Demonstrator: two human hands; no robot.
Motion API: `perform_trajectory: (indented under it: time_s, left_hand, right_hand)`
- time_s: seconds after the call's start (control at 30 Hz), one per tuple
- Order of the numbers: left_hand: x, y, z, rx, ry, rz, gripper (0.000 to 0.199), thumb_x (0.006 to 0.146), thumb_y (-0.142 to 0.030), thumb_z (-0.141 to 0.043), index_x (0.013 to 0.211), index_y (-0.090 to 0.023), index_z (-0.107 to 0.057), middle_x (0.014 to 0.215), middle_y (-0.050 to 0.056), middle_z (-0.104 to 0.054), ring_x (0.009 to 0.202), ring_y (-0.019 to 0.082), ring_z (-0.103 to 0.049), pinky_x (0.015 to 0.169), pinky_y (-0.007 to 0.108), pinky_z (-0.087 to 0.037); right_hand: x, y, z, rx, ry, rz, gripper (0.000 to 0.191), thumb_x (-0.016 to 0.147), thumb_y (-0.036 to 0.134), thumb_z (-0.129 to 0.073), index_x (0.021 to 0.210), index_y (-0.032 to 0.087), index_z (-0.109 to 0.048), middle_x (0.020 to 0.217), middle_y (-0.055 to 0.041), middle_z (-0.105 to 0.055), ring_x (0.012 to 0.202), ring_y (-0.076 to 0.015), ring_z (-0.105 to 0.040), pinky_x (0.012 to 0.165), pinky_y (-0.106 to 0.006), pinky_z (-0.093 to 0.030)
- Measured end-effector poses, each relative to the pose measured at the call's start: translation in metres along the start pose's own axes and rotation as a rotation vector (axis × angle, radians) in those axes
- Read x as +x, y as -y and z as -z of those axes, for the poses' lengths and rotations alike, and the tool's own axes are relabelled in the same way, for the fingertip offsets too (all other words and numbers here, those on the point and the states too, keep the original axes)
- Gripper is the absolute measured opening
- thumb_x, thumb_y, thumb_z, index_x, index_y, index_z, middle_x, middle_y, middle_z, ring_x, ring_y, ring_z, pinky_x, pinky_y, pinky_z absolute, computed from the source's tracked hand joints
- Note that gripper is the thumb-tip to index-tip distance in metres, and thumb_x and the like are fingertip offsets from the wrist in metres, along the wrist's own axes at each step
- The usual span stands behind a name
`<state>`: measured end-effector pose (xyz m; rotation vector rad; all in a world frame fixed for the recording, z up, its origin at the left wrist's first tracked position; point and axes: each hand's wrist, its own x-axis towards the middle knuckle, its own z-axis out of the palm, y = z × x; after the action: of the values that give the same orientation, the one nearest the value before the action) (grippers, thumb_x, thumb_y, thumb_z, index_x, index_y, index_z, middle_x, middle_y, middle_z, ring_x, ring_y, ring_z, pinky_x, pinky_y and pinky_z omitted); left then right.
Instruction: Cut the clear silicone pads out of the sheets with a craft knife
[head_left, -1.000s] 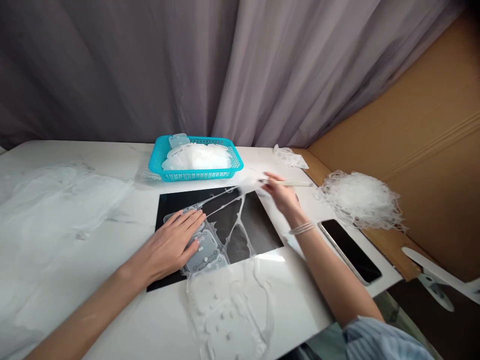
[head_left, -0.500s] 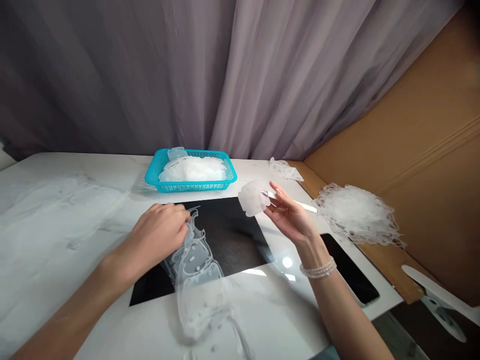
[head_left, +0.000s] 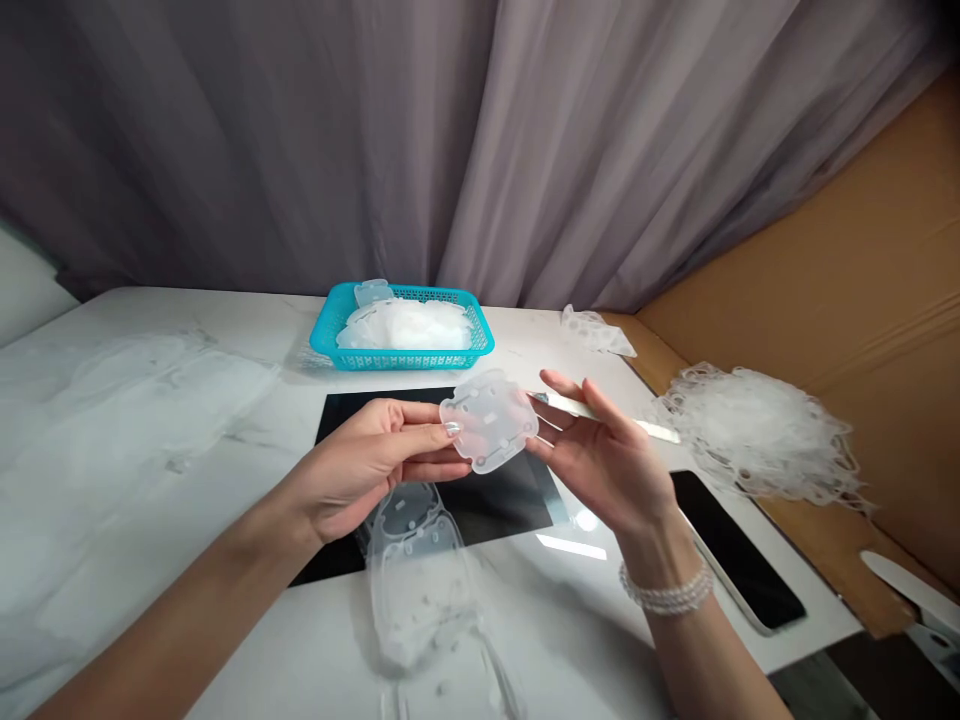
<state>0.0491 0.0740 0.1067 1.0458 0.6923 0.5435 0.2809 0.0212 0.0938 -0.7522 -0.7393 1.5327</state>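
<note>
A: ok so what've the hands got?

B: left hand (head_left: 375,455) has the left edge of a frosted plastic piece (head_left: 491,425) pinched, thumb on the near face, fingers behind. right hand (head_left: 611,470) is half open, fingers loosely spread, with a slim white tool (head_left: 566,404) lying across them and a fingertip at the piece's lower right edge.

A: which way's it all pointing?

B: piece is held up over the black mat (head_left: 487,510), broad face toward the wearer. nearly as wide as tall, so I can't really call a long axis. tool runs sideways, metal tip aimed left at the piece, back end slightly lower.

A: containers?

B: turquoise basket (head_left: 412,358) behind the mat, long side running across the counter (head_left: 577,610). it's heaped with whitish plastic parts (head_left: 420,325), plus one clear part (head_left: 373,292) propped at the back left corner.
</note>
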Motion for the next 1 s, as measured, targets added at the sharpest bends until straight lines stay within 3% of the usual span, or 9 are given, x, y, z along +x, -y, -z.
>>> perform_trajectory:
  time_s: [0.13, 0.27, 0.4, 0.63, 0.8, 0.93, 1.0]
  left_hand:
    - [-0.003, -0.003, 0.001, -0.003, 0.015, 0.023, 0.028, 0.088, -0.030, -0.072, 0.113, -0.019, -0.076, 0.114, 0.009, -0.075, 0.103, 0.019, -0.070, 0.092, 0.025, -0.058]
    - [-0.003, -0.004, 0.003, 0.005, 0.032, 0.052, 0.028, 0.089, -0.031, -0.070, 0.114, -0.018, -0.076, 0.112, 0.009, -0.076, 0.098, 0.017, -0.072, 0.090, 0.024, -0.058]
    - [-0.004, -0.004, 0.003, 0.011, 0.021, 0.070, 0.028, 0.090, -0.028, -0.069, 0.115, -0.018, -0.075, 0.110, 0.010, -0.077, 0.095, 0.016, -0.072, 0.088, 0.023, -0.059]
    - [-0.003, -0.002, 0.002, 0.027, -0.023, 0.085, 0.028, 0.087, -0.029, -0.071, 0.112, -0.017, -0.077, 0.106, 0.011, -0.077, 0.100, 0.022, -0.072, 0.095, 0.033, -0.058]
    - [0.000, 0.000, 0.003, -0.006, -0.010, 0.081, 0.035, 0.087, -0.030, -0.072, 0.118, -0.015, -0.073, 0.120, 0.013, -0.073, 0.111, 0.025, -0.069, 0.100, 0.035, -0.055]
    - [0.005, 0.007, -0.001, -0.122, -0.197, 0.067, 0.055, 0.086, -0.037, -0.072, 0.135, -0.015, -0.059, 0.132, 0.018, -0.065, 0.120, 0.032, -0.063, 0.100, 0.046, -0.054]
    - [0.007, 0.010, -0.005, -0.224, -0.200, 0.095, 0.059, 0.090, -0.046, -0.065, 0.138, -0.012, -0.054, 0.136, 0.022, -0.061, 0.123, 0.036, -0.061, 0.100, 0.050, -0.053]
  right_hand:
    - [-0.007, 0.007, 0.000, 0.013, 0.063, -0.029, 0.048, 0.103, 0.049, -0.034, 0.112, 0.023, -0.074, 0.105, -0.0092, -0.078, 0.106, -0.0229, -0.070, 0.082, -0.034, -0.056]
    - [-0.010, 0.010, 0.003, 0.025, 0.033, -0.087, 0.052, 0.102, 0.053, -0.032, 0.114, 0.023, -0.073, 0.103, -0.0102, -0.078, 0.104, -0.0228, -0.071, 0.073, -0.029, -0.057]
    - [-0.009, 0.010, 0.005, 0.025, -0.041, -0.113, 0.050, 0.101, 0.054, -0.037, 0.115, 0.021, -0.071, 0.102, -0.0111, -0.078, 0.102, -0.0230, -0.073, 0.084, -0.033, -0.059]
    - [-0.010, 0.007, 0.004, 0.021, -0.116, -0.113, 0.044, 0.096, 0.053, -0.048, 0.114, 0.020, -0.070, 0.100, -0.0125, -0.078, 0.110, -0.0264, -0.070, 0.100, -0.044, -0.054]
    - [-0.010, 0.007, 0.006, 0.040, -0.125, -0.096, 0.043, 0.098, 0.051, -0.046, 0.113, 0.019, -0.071, 0.102, -0.0141, -0.078, 0.113, -0.0269, -0.069, 0.105, -0.047, -0.050]
    - [-0.011, 0.003, 0.001, 0.006, -0.167, 0.012, 0.044, 0.097, 0.053, -0.047, 0.110, 0.019, -0.072, 0.101, -0.0134, -0.078, 0.110, -0.0272, -0.070, 0.109, -0.048, -0.047]
    - [-0.013, -0.003, -0.005, -0.028, -0.150, 0.063, 0.046, 0.094, 0.058, -0.050, 0.112, 0.021, -0.072, 0.099, -0.0117, -0.078, 0.110, -0.0285, -0.070, 0.109, -0.050, -0.046]
